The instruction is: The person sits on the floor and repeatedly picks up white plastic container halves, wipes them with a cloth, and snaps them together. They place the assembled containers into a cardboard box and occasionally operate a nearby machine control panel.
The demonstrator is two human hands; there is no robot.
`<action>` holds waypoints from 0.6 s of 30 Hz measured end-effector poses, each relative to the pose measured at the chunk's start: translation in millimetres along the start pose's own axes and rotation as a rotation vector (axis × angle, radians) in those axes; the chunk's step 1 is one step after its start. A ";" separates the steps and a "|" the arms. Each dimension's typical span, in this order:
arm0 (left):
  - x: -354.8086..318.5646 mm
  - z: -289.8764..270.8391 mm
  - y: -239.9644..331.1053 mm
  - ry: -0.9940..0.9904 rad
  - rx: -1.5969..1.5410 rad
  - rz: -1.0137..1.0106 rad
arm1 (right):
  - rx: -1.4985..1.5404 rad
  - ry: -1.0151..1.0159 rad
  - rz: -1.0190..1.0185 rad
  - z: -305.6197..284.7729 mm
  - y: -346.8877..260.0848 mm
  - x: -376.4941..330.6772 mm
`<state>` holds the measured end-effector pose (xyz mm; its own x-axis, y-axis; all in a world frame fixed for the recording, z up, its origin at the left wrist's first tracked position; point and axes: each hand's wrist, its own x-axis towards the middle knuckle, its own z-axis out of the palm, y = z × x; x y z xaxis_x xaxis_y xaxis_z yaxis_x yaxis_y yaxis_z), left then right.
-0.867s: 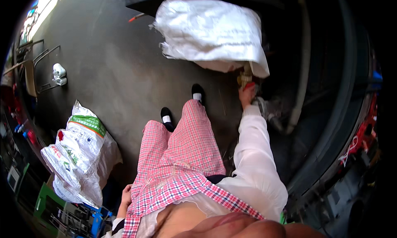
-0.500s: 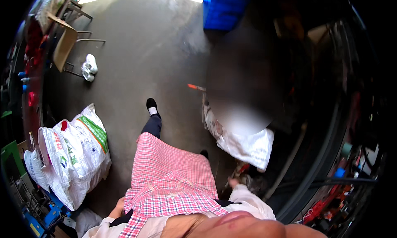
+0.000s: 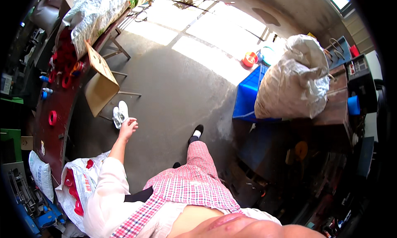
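Observation:
My left hand (image 3: 128, 128) hangs out in front of me with its fingers loosely bent, and I see nothing in it. In the picture it overlaps a pair of white shoes (image 3: 120, 113) on the floor. My left forearm passes above a white woven sack (image 3: 92, 178) with red pieces showing at its mouth. My right hand is out of view. A checked pink apron (image 3: 190, 184) covers my front, and one of my legs is stepping forward.
A tan chair (image 3: 101, 87) stands by the long dark-red table (image 3: 56, 134), which carries red rings and small blue parts. On the right, a large filled sack (image 3: 295, 81) rests by a blue crate (image 3: 248, 97). Beyond lies a red basin (image 3: 249, 59). Dark machinery lines the right side.
My view has moved forward across the floor, and the chair and shoes appear nearer. My left hand has swung forward from beside the apron; my right hand has left view. The blurred figure is gone.

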<state>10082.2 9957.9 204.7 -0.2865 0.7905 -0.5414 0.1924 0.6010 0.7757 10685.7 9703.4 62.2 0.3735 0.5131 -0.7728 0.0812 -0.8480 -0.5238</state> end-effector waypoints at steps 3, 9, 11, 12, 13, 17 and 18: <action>81.0 22.3 78.9 0.000 0.003 0.049 | -0.189 -0.073 -0.035 33.0 -59.0 72.2; 185.4 23.4 62.5 0.007 0.015 -0.598 | 0.147 0.065 -0.120 93.3 -359.4 230.1; 202.7 -0.3 13.6 -0.075 0.059 -0.792 | 0.263 0.009 -0.276 101.8 -508.7 257.2; 216.9 17.3 20.3 0.049 0.065 -0.902 | 0.250 -0.024 -0.348 93.2 -571.1 272.8; 244.3 8.4 16.6 0.048 0.074 -0.999 | 0.220 -0.069 -0.423 90.0 -610.8 295.2; 423.2 46.7 152.0 0.171 0.153 -0.920 | 0.110 0.057 -0.421 92.0 -725.8 366.1; 456.9 58.2 183.3 0.202 0.181 -0.913 | 0.148 0.120 -0.356 96.1 -727.5 381.7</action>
<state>10041.2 10436.1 80.7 -0.5513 -0.0181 -0.8341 -0.0483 0.9988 0.0103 10680.3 10528.9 113.9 0.4520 0.7445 -0.4914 0.0942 -0.5876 -0.8036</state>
